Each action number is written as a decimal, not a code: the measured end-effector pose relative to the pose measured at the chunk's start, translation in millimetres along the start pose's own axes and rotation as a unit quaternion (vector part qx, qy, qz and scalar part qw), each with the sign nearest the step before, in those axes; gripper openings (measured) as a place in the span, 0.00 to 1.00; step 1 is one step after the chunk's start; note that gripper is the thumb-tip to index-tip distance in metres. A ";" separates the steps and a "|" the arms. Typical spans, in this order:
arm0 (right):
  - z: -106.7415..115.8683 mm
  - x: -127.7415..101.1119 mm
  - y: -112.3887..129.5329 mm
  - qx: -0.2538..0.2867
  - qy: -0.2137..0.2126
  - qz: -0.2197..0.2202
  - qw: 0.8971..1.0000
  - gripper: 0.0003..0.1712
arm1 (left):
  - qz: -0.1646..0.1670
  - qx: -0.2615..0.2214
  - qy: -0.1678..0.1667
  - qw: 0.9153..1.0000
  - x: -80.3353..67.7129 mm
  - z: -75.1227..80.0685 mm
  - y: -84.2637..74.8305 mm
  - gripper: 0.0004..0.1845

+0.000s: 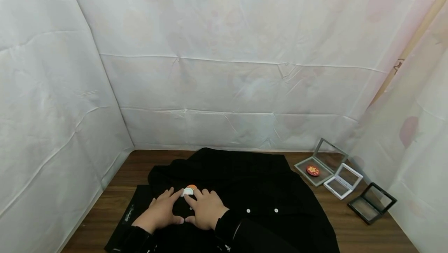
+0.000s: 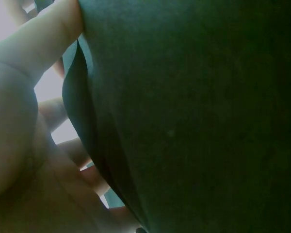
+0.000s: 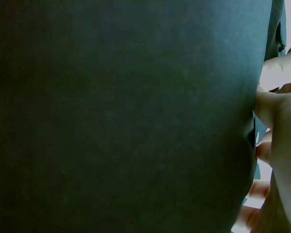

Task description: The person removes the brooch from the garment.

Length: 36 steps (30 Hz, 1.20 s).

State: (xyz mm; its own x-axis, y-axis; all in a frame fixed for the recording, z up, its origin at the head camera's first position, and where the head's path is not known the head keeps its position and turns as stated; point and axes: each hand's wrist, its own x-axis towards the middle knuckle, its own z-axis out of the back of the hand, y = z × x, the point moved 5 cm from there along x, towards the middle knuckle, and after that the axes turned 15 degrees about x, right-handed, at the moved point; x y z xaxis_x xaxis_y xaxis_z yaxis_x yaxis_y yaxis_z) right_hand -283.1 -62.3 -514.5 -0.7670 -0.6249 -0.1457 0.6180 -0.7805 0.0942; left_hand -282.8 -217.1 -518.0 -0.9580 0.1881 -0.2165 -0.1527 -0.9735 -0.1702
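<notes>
We press both hands flat – left hand (image 1: 160, 211) and right hand (image 1: 207, 208), fingers spread – on the black garment (image 1: 245, 190) around the small badge (image 1: 189, 190), seemingly fixing it; next it needs a firm, careful fastening.

both wrist views are almost filled by dark, blurred black cloth (image 2: 194, 116), so nothing on the table shows there. in the left wrist view the left hand (image 2: 24, 160) is a soft blur cut off at the left edge. the small orange and white round badge (image 1: 189, 190) is partly hidden behind fingertips; its design is too small to tell.
</notes>
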 end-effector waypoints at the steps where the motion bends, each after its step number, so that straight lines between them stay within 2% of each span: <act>1: 0.3 -0.2 0.0 0.001 0.001 0.000 1.000 0.42 | 0.000 0.001 0.001 1.000 0.2 -0.2 0.1 0.51; 14: -1.8 4.3 -2.4 0.001 -0.019 0.008 1.000 0.42 | 0.002 0.006 -0.004 1.000 0.6 0.3 0.4 0.51; 20: 6.7 4.6 -3.7 0.016 -0.035 0.006 0.999 0.41 | 0.005 0.007 -0.005 1.000 1.0 0.0 0.3 0.52; 25: 14.6 11.7 -9.6 0.090 -0.060 -0.016 0.994 0.39 | 0.007 0.003 -0.003 1.000 1.6 -0.5 1.2 0.53; 30: 21.0 17.5 -17.0 0.190 -0.085 -0.038 0.977 0.34 | 0.002 -0.003 -0.012 1.000 -0.1 1.1 -0.4 0.54; 32: 24.5 18.1 -18.2 0.213 -0.093 -0.037 0.972 0.29 | 0.001 -0.005 -0.017 1.000 -1.0 2.0 -1.3 0.55; 36: 26.9 19.1 -19.0 0.228 -0.104 -0.027 0.968 0.19 | 0.003 -0.006 -0.024 1.000 -3.4 2.5 -2.6 0.59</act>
State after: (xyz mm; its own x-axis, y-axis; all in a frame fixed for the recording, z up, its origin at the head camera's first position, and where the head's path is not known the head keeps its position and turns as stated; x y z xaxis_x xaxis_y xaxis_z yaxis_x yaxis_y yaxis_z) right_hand -314.1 -59.9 -492.5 -0.8435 -0.5360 0.0344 0.4719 -0.7090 0.5241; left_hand -279.7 -215.6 -514.4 -0.9694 0.1753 -0.1721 -0.1437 -0.9729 -0.1812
